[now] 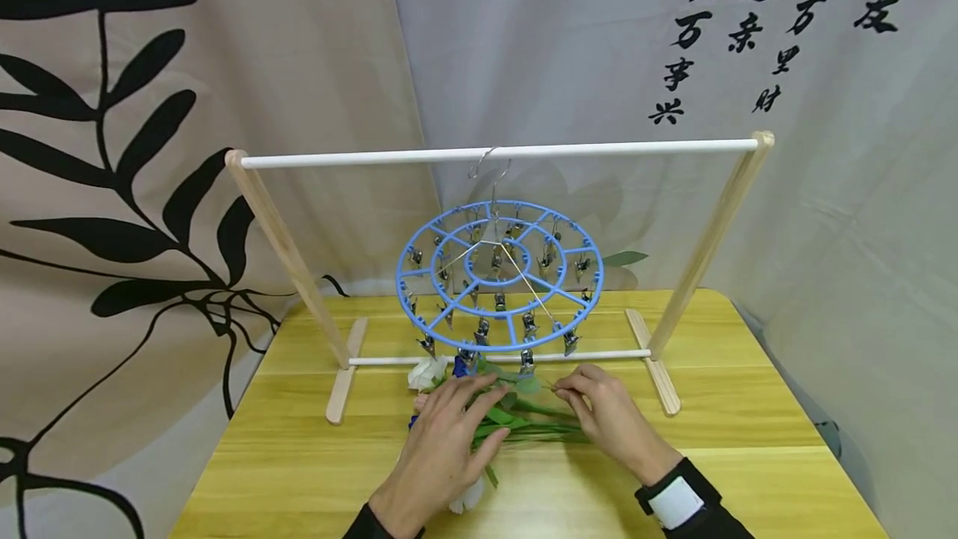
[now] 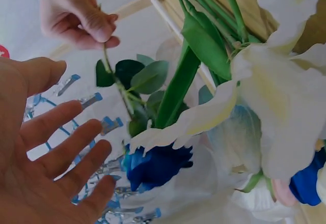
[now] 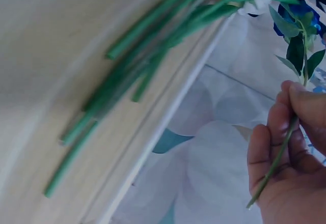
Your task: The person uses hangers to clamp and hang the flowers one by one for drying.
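My right hand [image 1: 614, 414] pinches the thin green stem [image 3: 277, 163] of a blue artificial rose [image 2: 155, 168] between thumb and fingers. Dark green leaves [image 2: 130, 74] grow along that stem, between the hand and the bloom. My left hand [image 2: 56, 152] has its fingers spread and straight, holding nothing, close beside the rose. In the head view it hovers over the other flowers, and whether it touches them is unclear. Beneath and beside the hands lies a bunch of flowers with thick green stems [image 3: 127, 76], including a large white lily [image 2: 275, 102].
A blue round clip hanger [image 1: 499, 348] with several metal clips hangs from the white rod [image 1: 359, 158] of a wooden-sided stand [image 1: 707, 252], just beyond the hands. The stand's feet rest on the yellow wooden table [image 1: 748, 472]. Patterned curtains surround the table.
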`<state>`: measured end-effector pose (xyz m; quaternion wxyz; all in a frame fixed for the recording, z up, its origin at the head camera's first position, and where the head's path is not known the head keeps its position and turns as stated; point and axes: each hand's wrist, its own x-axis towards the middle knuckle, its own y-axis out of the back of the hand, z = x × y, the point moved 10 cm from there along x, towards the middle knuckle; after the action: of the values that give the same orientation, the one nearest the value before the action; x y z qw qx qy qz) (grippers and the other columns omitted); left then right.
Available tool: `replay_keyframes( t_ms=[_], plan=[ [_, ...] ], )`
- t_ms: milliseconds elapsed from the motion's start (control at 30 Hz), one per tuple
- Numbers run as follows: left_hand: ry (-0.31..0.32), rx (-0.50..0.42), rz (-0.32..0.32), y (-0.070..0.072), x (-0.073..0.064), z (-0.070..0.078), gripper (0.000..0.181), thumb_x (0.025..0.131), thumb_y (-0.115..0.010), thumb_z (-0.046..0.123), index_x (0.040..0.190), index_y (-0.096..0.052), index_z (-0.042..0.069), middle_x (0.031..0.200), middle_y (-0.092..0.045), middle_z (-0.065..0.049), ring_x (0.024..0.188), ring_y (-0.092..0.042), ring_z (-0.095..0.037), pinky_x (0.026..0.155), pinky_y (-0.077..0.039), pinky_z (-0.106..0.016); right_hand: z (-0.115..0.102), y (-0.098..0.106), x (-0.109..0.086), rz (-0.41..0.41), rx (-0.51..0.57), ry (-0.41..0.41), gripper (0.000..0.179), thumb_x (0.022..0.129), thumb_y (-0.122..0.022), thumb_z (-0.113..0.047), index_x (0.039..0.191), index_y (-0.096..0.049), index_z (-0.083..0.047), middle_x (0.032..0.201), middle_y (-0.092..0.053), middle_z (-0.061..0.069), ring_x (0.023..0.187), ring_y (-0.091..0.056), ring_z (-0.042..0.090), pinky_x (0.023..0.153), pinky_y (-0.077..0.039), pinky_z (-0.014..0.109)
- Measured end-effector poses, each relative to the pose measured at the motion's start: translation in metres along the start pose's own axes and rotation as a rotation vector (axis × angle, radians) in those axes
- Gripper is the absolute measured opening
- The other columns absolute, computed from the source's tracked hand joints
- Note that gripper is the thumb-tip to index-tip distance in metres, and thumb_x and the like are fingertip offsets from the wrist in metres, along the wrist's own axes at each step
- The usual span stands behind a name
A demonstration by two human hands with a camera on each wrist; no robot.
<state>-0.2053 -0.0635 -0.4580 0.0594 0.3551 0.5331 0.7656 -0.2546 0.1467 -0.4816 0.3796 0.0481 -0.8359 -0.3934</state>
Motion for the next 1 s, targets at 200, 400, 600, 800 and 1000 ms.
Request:
replay_keyframes(
  t_ms=[200, 400, 600, 800, 1000],
  plan=[
    [-0.087, 0.064, 0.11, 0.009, 0.003, 0.011, 0.057, 0.101, -0.095, 0.04, 0.151, -0.076, 0.022, 0.152, -0.078, -0.003, 0.141, -0.075, -0.03, 0.127, -0.058, -0.053, -0.018, 0.013, 0.005, 0.035, -0.009, 0.062, 0.017, 0.093, -0.094, 0.006, 0.102, -0.087, -0.007, 0.098, -0.076, -0.001, 0.082, -0.07, 0.005, 0.068, -0.059, 0.016],
    [-0.109, 0.097, 0.148, 0.011, 0.007, 0.016, 0.058, 0.098, -0.097, 0.036, 0.15, -0.077, 0.02, 0.149, -0.079, -0.003, 0.138, -0.075, -0.027, 0.128, -0.056, -0.056, -0.037, 0.02, 0.008, 0.027, 0.003, 0.094, 0.017, 0.094, -0.094, 0.004, 0.104, -0.087, -0.008, 0.099, -0.075, -0.003, 0.083, -0.07, 0.003, 0.072, -0.054, 0.007],
    [-0.102, 0.13, 0.165, 0.013, 0.009, 0.015, 0.054, 0.1, -0.096, 0.036, 0.149, -0.078, 0.023, 0.14, -0.083, 0.0, 0.132, -0.077, -0.024, 0.127, -0.056, -0.058, -0.054, 0.024, 0.009, 0.025, 0.013, 0.125, 0.019, 0.093, -0.094, 0.006, 0.105, -0.086, -0.007, 0.101, -0.075, -0.002, 0.085, -0.071, 0.003, 0.075, -0.054, 0.005],
    [-0.091, 0.119, 0.205, 0.017, 0.007, 0.013, 0.033, 0.1, -0.095, 0.032, 0.131, -0.086, 0.025, 0.118, -0.087, 0.007, 0.113, -0.08, -0.016, 0.119, -0.061, -0.051, -0.07, 0.029, 0.01, 0.03, -0.002, 0.167, 0.022, 0.091, -0.095, 0.007, 0.105, -0.085, -0.008, 0.1, -0.073, -0.002, 0.086, -0.069, 0.003, 0.076, -0.054, 0.006],
    [-0.075, 0.066, 0.223, 0.02, 0.005, 0.011, 0.022, 0.1, -0.095, 0.026, 0.121, -0.089, 0.027, 0.103, -0.087, 0.012, 0.1, -0.079, -0.011, 0.106, -0.065, -0.044, -0.08, 0.034, 0.012, 0.031, -0.079, 0.179, 0.023, 0.091, -0.097, 0.002, 0.105, -0.085, -0.012, 0.1, -0.072, -0.005, 0.087, -0.067, 0.004, 0.077, -0.054, 0.011]
  ],
)
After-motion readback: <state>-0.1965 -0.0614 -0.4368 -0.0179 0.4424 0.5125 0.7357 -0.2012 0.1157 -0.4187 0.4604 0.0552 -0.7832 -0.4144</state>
